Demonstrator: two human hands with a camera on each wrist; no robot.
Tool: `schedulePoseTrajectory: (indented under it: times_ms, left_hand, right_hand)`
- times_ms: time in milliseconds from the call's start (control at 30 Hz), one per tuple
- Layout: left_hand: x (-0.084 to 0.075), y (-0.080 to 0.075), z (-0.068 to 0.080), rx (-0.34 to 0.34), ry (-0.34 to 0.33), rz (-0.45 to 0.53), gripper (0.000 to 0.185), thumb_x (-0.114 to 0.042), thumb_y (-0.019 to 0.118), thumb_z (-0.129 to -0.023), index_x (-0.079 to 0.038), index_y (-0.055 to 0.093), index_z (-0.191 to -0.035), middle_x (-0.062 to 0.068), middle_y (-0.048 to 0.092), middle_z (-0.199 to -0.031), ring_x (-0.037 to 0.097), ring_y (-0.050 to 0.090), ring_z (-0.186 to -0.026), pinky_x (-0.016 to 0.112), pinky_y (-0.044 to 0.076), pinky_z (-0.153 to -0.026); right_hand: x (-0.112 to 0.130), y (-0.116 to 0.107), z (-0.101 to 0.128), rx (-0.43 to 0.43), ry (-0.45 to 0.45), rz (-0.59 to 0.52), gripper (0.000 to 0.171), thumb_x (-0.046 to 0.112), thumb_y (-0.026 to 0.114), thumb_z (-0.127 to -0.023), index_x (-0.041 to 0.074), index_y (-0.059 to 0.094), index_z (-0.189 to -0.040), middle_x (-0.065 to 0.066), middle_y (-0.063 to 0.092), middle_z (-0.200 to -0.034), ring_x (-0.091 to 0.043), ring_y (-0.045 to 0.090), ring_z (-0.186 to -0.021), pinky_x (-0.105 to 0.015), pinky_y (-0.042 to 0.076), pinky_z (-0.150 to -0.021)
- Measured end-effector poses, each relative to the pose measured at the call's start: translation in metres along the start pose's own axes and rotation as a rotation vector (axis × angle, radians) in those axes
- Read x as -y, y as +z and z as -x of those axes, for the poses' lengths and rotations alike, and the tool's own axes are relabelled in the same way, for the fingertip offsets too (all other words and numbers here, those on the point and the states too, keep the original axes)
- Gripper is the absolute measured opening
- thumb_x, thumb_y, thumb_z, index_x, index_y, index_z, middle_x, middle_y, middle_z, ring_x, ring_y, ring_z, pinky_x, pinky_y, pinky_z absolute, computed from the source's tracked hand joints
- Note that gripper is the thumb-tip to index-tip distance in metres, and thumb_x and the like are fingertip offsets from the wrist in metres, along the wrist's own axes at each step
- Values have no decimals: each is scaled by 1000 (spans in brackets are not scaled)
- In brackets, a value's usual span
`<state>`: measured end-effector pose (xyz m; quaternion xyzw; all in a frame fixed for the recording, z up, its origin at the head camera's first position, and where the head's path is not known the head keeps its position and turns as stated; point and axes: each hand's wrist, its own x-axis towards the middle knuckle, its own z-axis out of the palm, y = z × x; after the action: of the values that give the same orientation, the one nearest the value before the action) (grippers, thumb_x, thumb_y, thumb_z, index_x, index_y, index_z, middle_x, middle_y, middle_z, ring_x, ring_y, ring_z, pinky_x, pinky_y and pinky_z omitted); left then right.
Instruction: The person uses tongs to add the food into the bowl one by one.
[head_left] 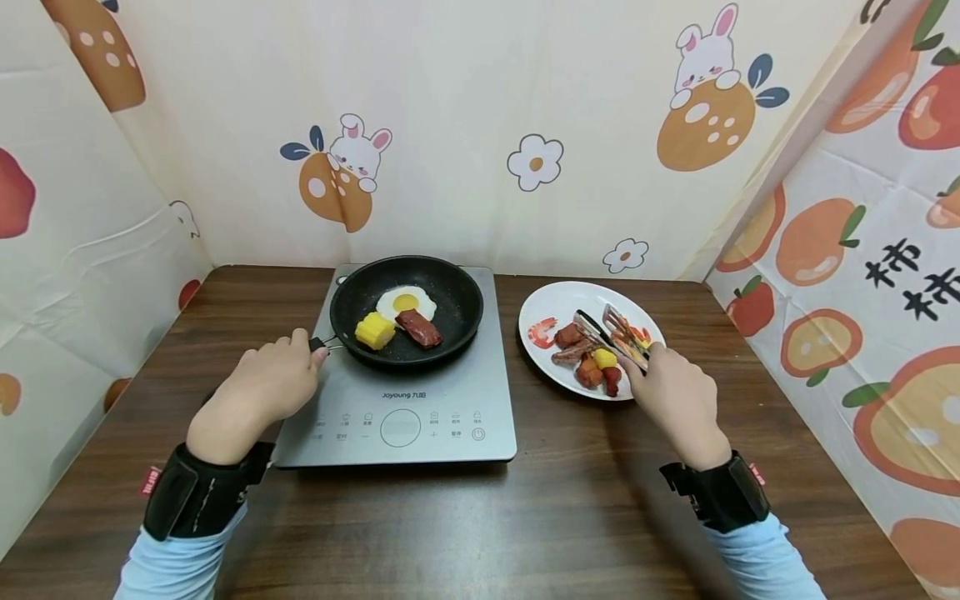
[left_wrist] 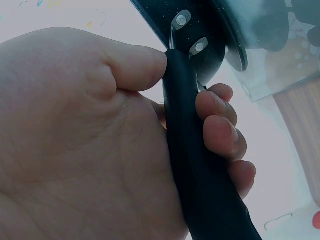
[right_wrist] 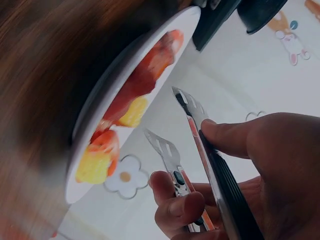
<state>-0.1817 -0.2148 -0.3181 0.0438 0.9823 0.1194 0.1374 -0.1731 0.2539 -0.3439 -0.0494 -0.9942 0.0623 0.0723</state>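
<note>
A black frying pan [head_left: 450,287] sits on a grey induction cooker [head_left: 420,417] and holds a fried egg [head_left: 406,302], a yellow corn piece [head_left: 374,331] and a reddish sausage [head_left: 418,327]. My left hand [head_left: 266,387] grips the pan's black handle [left_wrist: 200,165], thumb and fingers curled round it. My right hand [head_left: 675,400] holds metal tongs [head_left: 611,333] over a white plate [head_left: 558,296]; their tips [right_wrist: 172,120] stand apart above the food. The plate carries a shrimp [head_left: 542,331], sausages and yellow pieces.
The wooden table [head_left: 570,500] is walled on three sides by cartoon-print cloth [head_left: 525,125]. The cooker's control panel [head_left: 401,427] faces me. Both wrists wear black camera straps.
</note>
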Motion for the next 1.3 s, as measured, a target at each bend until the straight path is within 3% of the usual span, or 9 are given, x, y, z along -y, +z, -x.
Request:
schedulePoseTrajectory:
  times_ms: [333, 667, 933, 1300]
  left_hand:
    - [0, 0, 0, -4, 3, 1, 48, -29, 31, -112, 17, 42, -120, 24, 55, -95, 35, 53, -83, 50, 42, -77]
    - [-1, 1, 0, -21, 14, -12, 44, -28, 30, -112, 14, 44, -113, 23, 55, -92, 35, 54, -81, 50, 41, -76]
    - [-2, 0, 2, -43, 19, -9, 42, -27, 31, -112, 13, 44, -110, 20, 53, -87, 33, 52, -78, 48, 40, -73]
    - [-1, 0, 2, -19, 9, 0, 42, -28, 31, -112, 12, 44, -111, 19, 53, -87, 33, 52, -79, 47, 39, -74]
  right_hand:
    - [-13, 12, -2, -37, -24, 20, 49, 41, 64, -99, -4, 56, -79, -20, 56, -63, -35, 54, -51, -43, 36, -41]
    - [-16, 12, -7, -27, -25, 25, 33, 26, 62, -101, -4, 56, -90, -26, 61, -71, -41, 59, -56, -48, 39, -43]
    - [-18, 12, -7, -14, -2, 22, 33, 28, 58, -104, -3, 56, -92, -23, 59, -70, -37, 57, -56, -45, 37, -43]
    - [-18, 8, -2, -35, -4, 4, 32, 28, 55, -105, -2, 57, -93, -22, 60, -72, -37, 58, -57, -44, 37, -44]
